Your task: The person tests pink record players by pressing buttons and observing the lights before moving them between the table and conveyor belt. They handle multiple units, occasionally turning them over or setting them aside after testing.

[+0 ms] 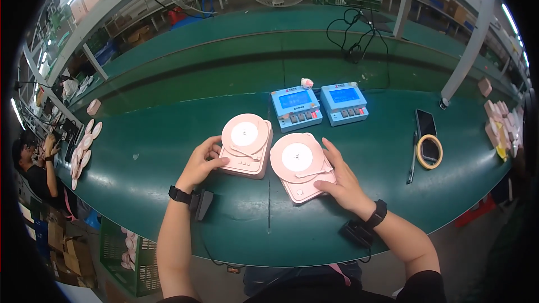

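Note:
Two pink toy-sized record players sit side by side on the green bench in front of me. On the left record player [247, 134], a white-centred disc, a pink tonearm and a row of small buttons show. My left hand [199, 164] grips its left side, thumb on the front corner. Slightly nearer is the right record player [297, 160], tilted a little, with one round knob at its front. Around its right edge my right hand [343, 182] is closed, thumb on top and fingers behind. The undersides of both record players are hidden.
Beyond them stand two blue boxes with lit screens, a left tester [297, 104] and a right tester [343, 101]. A tape roll [419, 151], a phone [425, 121] and a pen [411, 163] lie at right. Pink discs [84, 146] line the left edge; pink parts [502, 126] crowd the right.

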Demonstrator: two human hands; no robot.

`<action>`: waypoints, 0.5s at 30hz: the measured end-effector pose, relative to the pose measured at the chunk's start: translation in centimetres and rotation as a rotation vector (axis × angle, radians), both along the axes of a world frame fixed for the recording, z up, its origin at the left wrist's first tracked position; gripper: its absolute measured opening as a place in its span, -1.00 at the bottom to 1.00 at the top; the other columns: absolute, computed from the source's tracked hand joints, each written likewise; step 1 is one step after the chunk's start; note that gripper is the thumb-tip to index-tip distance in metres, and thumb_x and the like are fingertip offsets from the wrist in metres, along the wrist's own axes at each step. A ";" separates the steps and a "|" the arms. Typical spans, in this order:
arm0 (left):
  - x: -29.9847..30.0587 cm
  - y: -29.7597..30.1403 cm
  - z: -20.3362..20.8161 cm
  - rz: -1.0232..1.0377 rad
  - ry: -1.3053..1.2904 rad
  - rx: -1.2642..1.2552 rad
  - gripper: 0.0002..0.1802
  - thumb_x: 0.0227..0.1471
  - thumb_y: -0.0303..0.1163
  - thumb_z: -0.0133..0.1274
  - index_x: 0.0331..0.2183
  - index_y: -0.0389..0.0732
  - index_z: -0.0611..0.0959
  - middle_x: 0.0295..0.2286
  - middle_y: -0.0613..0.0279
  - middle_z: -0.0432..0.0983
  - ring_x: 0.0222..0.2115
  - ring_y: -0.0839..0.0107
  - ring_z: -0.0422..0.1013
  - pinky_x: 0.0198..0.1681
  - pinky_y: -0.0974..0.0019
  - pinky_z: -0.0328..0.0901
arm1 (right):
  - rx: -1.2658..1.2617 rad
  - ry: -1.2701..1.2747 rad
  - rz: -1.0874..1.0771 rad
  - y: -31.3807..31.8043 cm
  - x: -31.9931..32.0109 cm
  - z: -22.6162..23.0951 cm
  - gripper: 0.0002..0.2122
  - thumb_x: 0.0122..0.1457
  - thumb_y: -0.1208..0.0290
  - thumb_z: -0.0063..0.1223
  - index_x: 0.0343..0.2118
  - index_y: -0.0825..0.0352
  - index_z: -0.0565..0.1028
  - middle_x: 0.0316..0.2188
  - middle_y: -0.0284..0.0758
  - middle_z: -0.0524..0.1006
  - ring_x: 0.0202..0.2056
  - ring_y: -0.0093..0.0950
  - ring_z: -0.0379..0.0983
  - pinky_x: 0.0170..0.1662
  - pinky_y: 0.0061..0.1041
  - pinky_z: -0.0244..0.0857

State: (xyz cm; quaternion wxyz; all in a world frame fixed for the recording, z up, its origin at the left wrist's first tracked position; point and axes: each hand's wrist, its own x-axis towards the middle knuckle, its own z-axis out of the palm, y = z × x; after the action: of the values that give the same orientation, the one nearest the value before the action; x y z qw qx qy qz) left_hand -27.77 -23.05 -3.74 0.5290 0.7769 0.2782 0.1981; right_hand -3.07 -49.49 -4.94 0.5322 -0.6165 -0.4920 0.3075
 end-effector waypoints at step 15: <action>0.1 -0.3 -0.1 0.011 -0.048 -0.042 -0.36 -0.12 -0.33 0.21 0.03 -0.34 0.45 -0.39 0.34 0.40 -0.43 0.57 0.27 -0.29 0.49 0.24 | 0.157 -0.393 -0.129 -1.0 -0.7 1.5 -0.30 -0.05 0.36 0.16 0.23 0.27 0.21 0.20 -0.01 0.21 0.21 -0.13 0.16 0.26 -0.20 -0.07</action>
State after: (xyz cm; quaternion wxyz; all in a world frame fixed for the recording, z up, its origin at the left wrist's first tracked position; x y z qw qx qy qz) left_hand -27.66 -23.37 -3.85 0.5504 0.7592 0.2739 0.2138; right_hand -3.80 -50.51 -3.42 0.4911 -0.6513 -0.5684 0.1075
